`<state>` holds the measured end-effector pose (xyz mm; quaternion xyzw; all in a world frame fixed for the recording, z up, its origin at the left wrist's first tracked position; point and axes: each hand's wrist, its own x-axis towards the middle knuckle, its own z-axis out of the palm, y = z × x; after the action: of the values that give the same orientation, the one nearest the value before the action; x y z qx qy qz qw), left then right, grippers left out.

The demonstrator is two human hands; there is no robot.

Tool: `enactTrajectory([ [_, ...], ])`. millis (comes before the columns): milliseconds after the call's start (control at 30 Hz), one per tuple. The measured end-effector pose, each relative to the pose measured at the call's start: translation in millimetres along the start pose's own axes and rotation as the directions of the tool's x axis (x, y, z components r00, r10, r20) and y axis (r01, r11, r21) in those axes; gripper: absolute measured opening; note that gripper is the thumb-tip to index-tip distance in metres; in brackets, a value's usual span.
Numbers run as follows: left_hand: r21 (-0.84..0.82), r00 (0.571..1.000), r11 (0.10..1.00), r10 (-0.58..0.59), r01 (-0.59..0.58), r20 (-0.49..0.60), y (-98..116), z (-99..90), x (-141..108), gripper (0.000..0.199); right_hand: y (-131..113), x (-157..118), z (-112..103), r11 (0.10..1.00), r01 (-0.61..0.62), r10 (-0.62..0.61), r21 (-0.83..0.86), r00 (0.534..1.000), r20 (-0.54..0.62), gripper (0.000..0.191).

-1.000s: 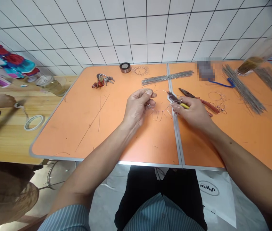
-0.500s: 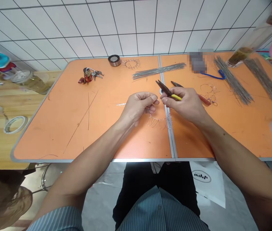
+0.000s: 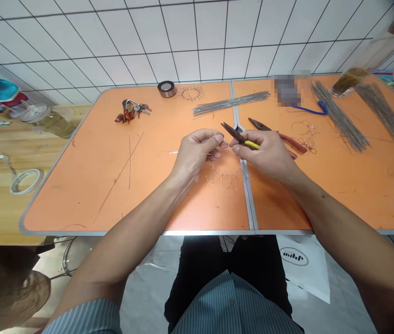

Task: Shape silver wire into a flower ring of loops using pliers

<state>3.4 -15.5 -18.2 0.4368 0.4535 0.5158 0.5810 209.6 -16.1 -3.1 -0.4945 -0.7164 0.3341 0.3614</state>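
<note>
My left hand (image 3: 200,150) is closed in a pinch on a thin wire piece, part of which curls out past the fingertips. Below those fingers hangs a looped wire ring (image 3: 225,174), apparently joined to what the hand holds, though the join is hidden. My right hand (image 3: 264,150) is wrapped round yellow-handled pliers (image 3: 240,136), their dark jaws pointing up and left, just right of the left fingertips. Behind the right hand lie red-handled pliers (image 3: 292,141), partly covered by it.
Bundles of straight wires (image 3: 231,103) lie at the back and right of the orange table (image 3: 61,185). Other wire loops (image 3: 304,134), a tape roll (image 3: 166,88), keys (image 3: 132,111) and a jar (image 3: 350,81) stand around. Two loose wires (image 3: 118,174) lie left.
The pliers' jaws have shifted slightly left and down with my right hand. My left hand has turned a little, and the hanging wire ring has swung slightly left.
</note>
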Motion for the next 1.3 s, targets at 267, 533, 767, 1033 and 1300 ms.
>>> enactTrajectory([
  [267,0.049,1.000,0.999,0.018,-0.018,-0.012,2,2.6,-3,0.023,1,-2,8,0.999,0.044,-0.044,-0.013,0.999,-0.024,0.012],
  [533,0.046,1.000,0.999,0.000,0.000,0.000,2,4.5,-4,0.025,-1,-3,14,0.999,0.033,-0.034,-0.037,0.999,-0.039,0.011],
  [767,0.036,1.000,0.999,-0.019,0.019,-0.003,2,4.4,-4,0.023,-2,-4,15,0.998,0.049,-0.050,-0.028,0.998,-0.048,0.016],
  [1033,0.104,0.995,0.995,-0.009,-0.001,0.098,1,2.5,-4,0.028,-3,-2,12,1.000,0.014,-0.015,-0.014,1.000,-0.027,0.015],
  [1300,0.060,0.995,0.998,-0.030,0.025,0.092,3,3.2,-4,0.034,-5,-2,7,0.998,0.018,-0.019,0.059,1.000,0.007,0.021],
])
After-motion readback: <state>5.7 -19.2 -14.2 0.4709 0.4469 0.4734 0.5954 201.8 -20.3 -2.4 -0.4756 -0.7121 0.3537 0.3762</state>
